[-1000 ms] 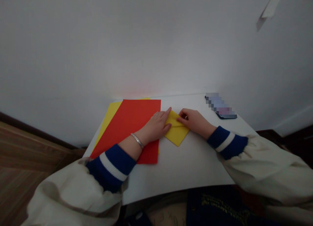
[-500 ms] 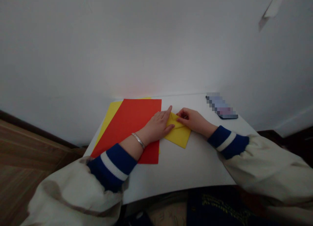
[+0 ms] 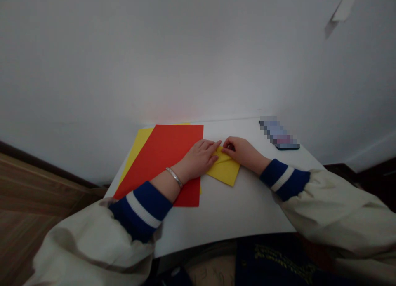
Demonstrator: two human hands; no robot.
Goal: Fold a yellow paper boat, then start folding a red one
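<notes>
A small folded yellow paper (image 3: 225,170) lies on the white table (image 3: 235,207). My left hand (image 3: 201,156) rests flat on its left part, fingers stretched out and pressing down, a silver bracelet on the wrist. My right hand (image 3: 241,151) is at the paper's top right corner, fingers curled and pinching the folded edge. The two hands nearly touch at the top of the paper.
A large red sheet (image 3: 167,158) lies left of the hands over a yellow sheet (image 3: 139,144). A phone (image 3: 280,134) sits at the table's far right by the white wall. Wooden floor shows at left.
My left fingers have slid right along the top fold toward my right hand. The yellow paper has shifted slightly and lies flatter.
</notes>
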